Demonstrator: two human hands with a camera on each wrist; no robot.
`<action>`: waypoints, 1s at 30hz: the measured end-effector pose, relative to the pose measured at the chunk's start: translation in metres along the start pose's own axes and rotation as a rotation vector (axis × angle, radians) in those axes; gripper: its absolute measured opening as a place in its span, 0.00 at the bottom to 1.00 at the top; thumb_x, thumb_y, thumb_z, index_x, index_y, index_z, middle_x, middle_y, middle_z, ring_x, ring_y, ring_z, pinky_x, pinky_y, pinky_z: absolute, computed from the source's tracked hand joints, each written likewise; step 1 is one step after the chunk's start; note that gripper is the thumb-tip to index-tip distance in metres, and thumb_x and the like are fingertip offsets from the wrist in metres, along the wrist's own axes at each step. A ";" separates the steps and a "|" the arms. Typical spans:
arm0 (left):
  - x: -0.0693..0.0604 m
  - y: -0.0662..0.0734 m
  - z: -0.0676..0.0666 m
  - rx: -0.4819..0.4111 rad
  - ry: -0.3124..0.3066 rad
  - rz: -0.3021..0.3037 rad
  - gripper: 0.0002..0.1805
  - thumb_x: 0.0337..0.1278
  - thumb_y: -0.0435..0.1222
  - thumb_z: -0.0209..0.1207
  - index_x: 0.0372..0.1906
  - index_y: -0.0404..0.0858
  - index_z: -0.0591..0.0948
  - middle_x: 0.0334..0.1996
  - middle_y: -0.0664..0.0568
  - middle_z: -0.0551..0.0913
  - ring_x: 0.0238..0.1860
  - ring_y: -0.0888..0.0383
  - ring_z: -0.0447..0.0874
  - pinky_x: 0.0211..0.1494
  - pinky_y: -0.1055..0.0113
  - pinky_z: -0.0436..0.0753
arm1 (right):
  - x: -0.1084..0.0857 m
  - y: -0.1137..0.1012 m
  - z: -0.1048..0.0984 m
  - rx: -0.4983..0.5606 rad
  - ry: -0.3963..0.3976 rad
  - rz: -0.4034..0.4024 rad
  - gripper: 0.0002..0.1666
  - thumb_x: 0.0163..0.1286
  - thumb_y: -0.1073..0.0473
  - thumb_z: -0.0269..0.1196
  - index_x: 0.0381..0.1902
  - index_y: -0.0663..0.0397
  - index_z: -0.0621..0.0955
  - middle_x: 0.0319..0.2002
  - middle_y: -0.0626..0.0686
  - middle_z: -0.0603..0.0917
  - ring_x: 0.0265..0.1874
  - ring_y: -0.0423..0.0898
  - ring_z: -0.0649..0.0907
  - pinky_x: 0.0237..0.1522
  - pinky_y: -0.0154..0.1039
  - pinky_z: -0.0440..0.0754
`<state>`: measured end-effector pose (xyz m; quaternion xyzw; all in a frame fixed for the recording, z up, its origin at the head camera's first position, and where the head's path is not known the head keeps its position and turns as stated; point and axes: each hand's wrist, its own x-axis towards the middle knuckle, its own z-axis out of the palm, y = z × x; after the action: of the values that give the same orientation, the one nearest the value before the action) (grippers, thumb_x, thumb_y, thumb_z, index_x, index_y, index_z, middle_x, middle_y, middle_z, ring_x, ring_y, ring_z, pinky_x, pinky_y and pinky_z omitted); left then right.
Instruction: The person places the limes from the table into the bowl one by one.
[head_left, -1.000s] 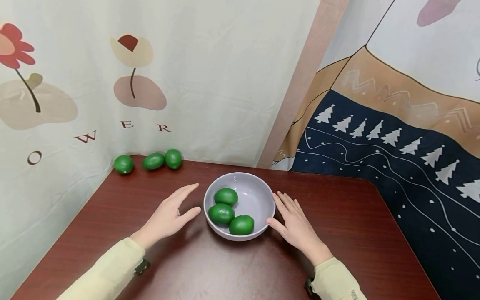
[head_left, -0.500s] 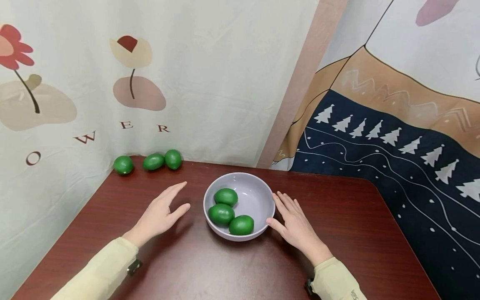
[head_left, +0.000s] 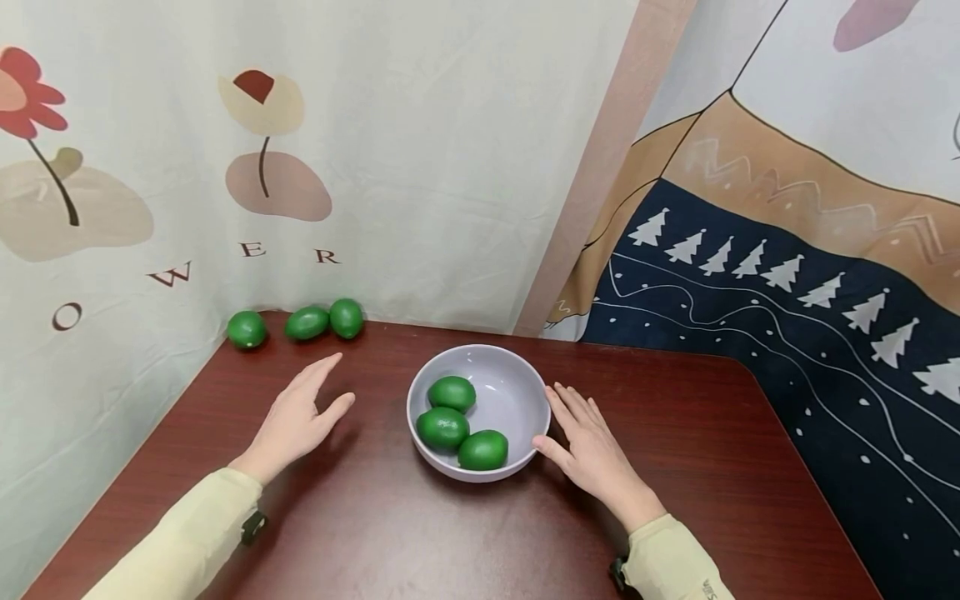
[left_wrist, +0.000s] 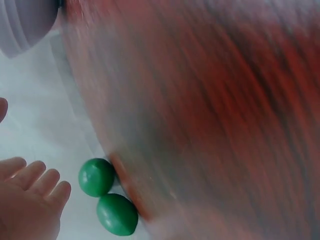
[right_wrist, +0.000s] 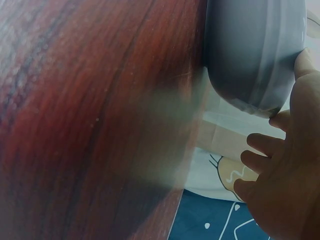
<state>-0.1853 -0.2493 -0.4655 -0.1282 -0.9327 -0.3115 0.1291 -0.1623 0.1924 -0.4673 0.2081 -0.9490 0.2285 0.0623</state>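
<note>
A pale lilac bowl stands on the table, with three green lime-like fruits inside; one of these fruits lies nearest the front rim. My right hand touches the bowl's right side with thumb and fingertips, fingers fairly straight; the right wrist view shows it against the bowl's wall. My left hand hovers over the table left of the bowl, holding nothing, its thumb apart from the fingers. In the left wrist view the left hand is beside two green fruits, one of them nearer the bowl.
Three more green fruits stand along the back left edge: one at the corner, a second and a third side by side. The reddish-brown table borders a pale curtain behind and a dark blue patterned cloth at right.
My left hand has moved away from the bowl, leftwards and slightly back toward the fruits at the rear corner. My right hand, the bowl and the fruits have stayed put.
</note>
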 end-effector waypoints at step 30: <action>0.011 -0.060 -0.023 0.069 0.022 -0.112 0.42 0.74 0.47 0.57 0.79 0.28 0.56 0.78 0.28 0.56 0.76 0.27 0.52 0.74 0.31 0.56 | 0.000 0.000 0.000 -0.004 0.002 -0.006 0.47 0.73 0.39 0.64 0.80 0.55 0.64 0.78 0.62 0.64 0.78 0.64 0.61 0.77 0.65 0.55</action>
<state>-0.2109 -0.3078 -0.4771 -0.0680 -0.9470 -0.2875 0.1260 -0.1621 0.1922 -0.4673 0.2106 -0.9488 0.2265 0.0645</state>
